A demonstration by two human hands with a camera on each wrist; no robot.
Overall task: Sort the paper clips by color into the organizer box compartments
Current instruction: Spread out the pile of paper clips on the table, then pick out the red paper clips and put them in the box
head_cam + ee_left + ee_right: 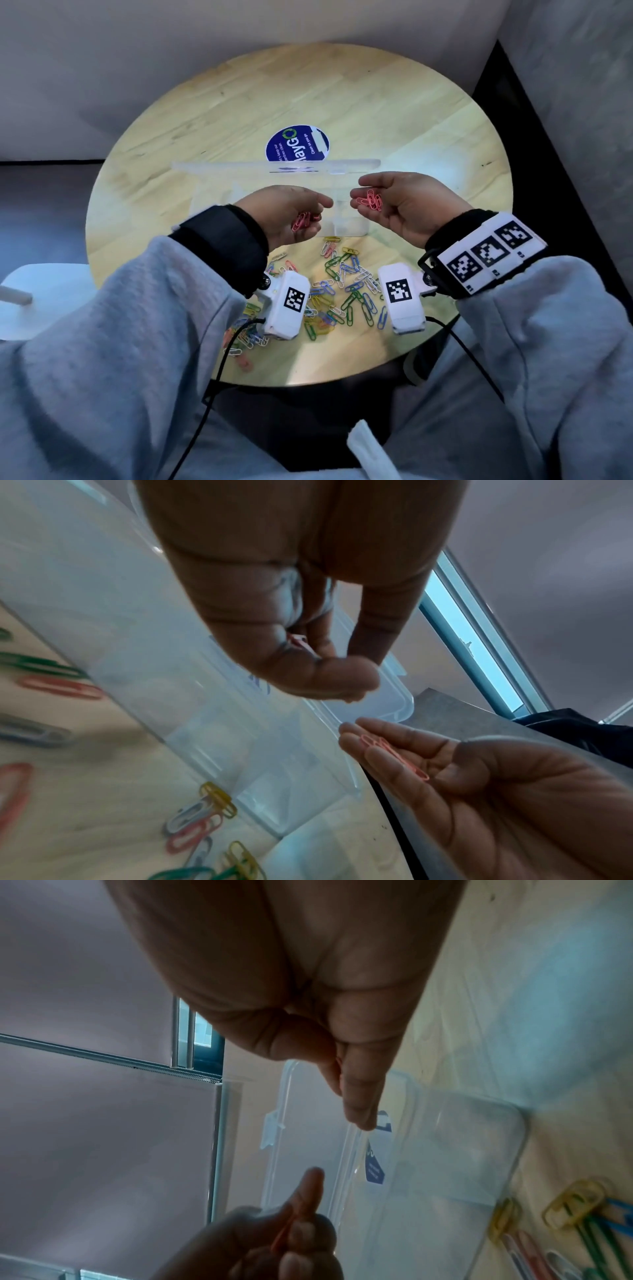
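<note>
Both hands hang above the clear organizer box [346, 226], each carrying pink clips. The left hand [287, 216] is curled round a small bunch of pink clips [303, 221], thumb and fingers closed over them. The right hand [407, 205] lies palm up and cupped, fingers only loosely bent, with a few more pink clips [370, 202] resting loose on the fingers [387, 753]. The two hands are near each other but not touching.

The loose handful on the right looks the riskier one: a slight tilt could let clips slide off onto the tabletop [428, 137] or into the wrong compartment. The box dividers are clear and hard to make out, so I cannot tell which compartment sits under either hand, and a drop could easily straddle a wall.

Nearer the person, a mixed pile of clips [342, 284] in green, blue, yellow, white and pink is spread over the tabletop, just beside the box's near edge. The box lid [222, 168] stands open at the far side, with a round blue sticker [298, 144] behind it. The wrist cameras and their cables hang low over the pile and could drag clips about.
</note>
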